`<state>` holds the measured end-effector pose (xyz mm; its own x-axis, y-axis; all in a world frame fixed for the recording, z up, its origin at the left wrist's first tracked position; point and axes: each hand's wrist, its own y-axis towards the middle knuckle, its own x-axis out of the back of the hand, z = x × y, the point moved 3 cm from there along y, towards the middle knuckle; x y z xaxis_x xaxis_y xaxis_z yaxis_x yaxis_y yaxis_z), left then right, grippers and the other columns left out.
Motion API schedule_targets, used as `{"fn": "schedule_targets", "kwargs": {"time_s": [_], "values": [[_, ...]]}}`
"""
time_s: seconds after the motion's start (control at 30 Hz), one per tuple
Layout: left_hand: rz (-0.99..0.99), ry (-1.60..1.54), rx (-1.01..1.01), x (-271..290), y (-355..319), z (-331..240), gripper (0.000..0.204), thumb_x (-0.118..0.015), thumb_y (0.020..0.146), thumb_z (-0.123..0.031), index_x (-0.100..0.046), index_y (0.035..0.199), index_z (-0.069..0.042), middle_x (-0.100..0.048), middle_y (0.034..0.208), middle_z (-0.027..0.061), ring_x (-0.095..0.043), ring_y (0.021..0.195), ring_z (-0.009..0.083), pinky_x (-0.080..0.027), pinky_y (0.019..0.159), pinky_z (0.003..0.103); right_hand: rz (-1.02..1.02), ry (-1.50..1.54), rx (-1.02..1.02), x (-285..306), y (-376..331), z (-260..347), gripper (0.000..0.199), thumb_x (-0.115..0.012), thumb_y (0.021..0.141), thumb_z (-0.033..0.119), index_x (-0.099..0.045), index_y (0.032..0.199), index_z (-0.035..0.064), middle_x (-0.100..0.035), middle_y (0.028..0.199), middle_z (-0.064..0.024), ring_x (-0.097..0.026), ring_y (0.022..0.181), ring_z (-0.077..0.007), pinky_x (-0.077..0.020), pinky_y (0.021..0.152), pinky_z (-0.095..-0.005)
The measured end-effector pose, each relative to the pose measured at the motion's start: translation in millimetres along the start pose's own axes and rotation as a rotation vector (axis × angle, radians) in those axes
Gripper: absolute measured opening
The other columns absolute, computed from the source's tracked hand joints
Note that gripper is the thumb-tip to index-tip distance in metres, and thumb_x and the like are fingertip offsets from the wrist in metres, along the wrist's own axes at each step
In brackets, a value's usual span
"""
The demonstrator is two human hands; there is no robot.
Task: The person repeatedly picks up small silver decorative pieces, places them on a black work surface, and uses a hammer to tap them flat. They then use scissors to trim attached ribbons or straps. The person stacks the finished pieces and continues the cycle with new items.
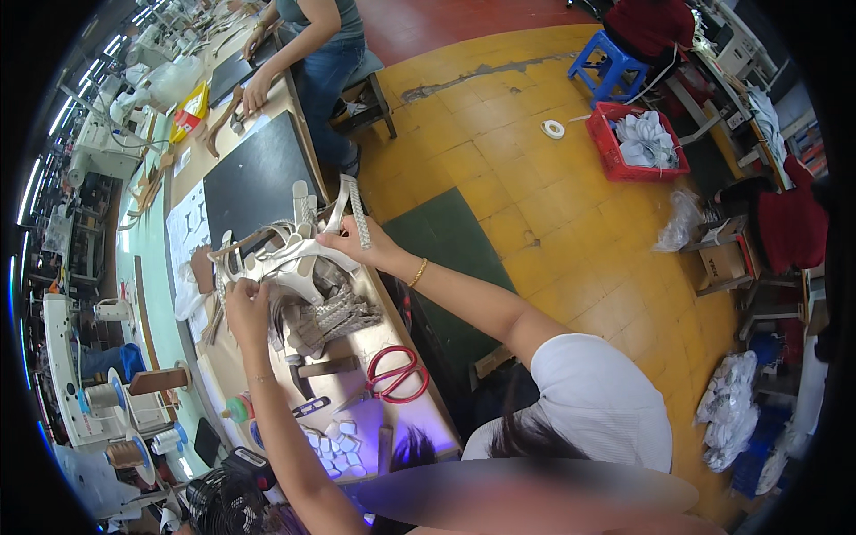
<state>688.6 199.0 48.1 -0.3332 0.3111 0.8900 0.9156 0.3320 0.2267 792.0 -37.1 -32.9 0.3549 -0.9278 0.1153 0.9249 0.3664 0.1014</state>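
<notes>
My right hand [367,245] pinches a pale strappy leather piece [299,265], which looks like a cut shoe upper. At its left end, the fingers of my left hand [247,308] are closed on the same piece. A braided strap [359,212] stands up beside my right hand. Just below the piece lies a heap of braided straps [330,323] in beige and grey. Nearer me on the bench are a hammer [323,367] and scissors with red handles [397,374]. What my left fingertips grip is partly hidden.
A black mat [260,169] lies farther along the bench, where a co-worker's hands [259,89] handle brown straps. Several small pale pieces [337,450] lie near my left forearm. Thread spools [105,395] stand at left. A red crate [606,147] and blue stool [608,69] are on the floor.
</notes>
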Motion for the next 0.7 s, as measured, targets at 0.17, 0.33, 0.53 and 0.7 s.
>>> {"fn": "schedule_targets", "kwargs": {"time_s": [0.17, 0.33, 0.53, 0.7], "values": [[0.026, 0.288, -0.002, 8, 3, -32, 0.014, -0.072, 0.07, -0.016, -0.069, 0.079, -0.005, -0.063, 0.104, 0.0146, -0.059, 0.101, 0.0375, -0.046, 0.086, 0.046, -0.035, -0.066, 0.018, 0, -21, 16, 0.051, -0.074, 0.083, 0.039, -0.05, 0.064, -0.0022, -0.049, 0.059, -0.0148, -0.047, 0.054, -0.024, -0.0392, 0.053, -0.0424], [-0.049, 0.423, 0.123, 12, 1, -48, 0.015, -0.072, 0.07, -0.021, -0.071, 0.079, -0.01, -0.065, 0.111, 0.0095, -0.057, 0.107, 0.0405, -0.042, 0.088, 0.053, -0.154, -0.027, 0.263, -4, -26, 42, 0.048, -0.074, 0.083, 0.035, -0.052, 0.064, -0.0024, -0.046, 0.055, -0.0104, -0.042, 0.052, -0.0197, -0.0344, 0.05, -0.0395], [-0.105, 0.248, 0.151, 10, -3, -33, 0.018, -0.073, 0.071, -0.022, -0.066, 0.076, -0.006, -0.067, 0.097, 0.0125, -0.062, 0.096, 0.0365, -0.047, 0.08, 0.049, -0.182, -0.273, 0.382, -23, -41, 67, 0.038, -0.071, 0.088, 0.027, -0.052, 0.073, -0.0021, -0.05, 0.055, -0.0158, -0.067, 0.059, -0.0284, -0.049, 0.053, -0.0405], [-0.187, 0.101, 0.179, -3, -7, -17, 0.02, -0.073, 0.077, -0.021, -0.062, 0.074, -0.004, -0.067, 0.096, 0.0166, -0.063, 0.091, 0.0365, -0.048, 0.075, 0.046, -0.129, -0.141, 0.196, -31, -40, 55, 0.044, -0.072, 0.089, 0.027, -0.048, 0.067, -0.0035, -0.057, 0.061, -0.0156, -0.049, 0.051, -0.0183, -0.0404, 0.047, -0.0389]]}}
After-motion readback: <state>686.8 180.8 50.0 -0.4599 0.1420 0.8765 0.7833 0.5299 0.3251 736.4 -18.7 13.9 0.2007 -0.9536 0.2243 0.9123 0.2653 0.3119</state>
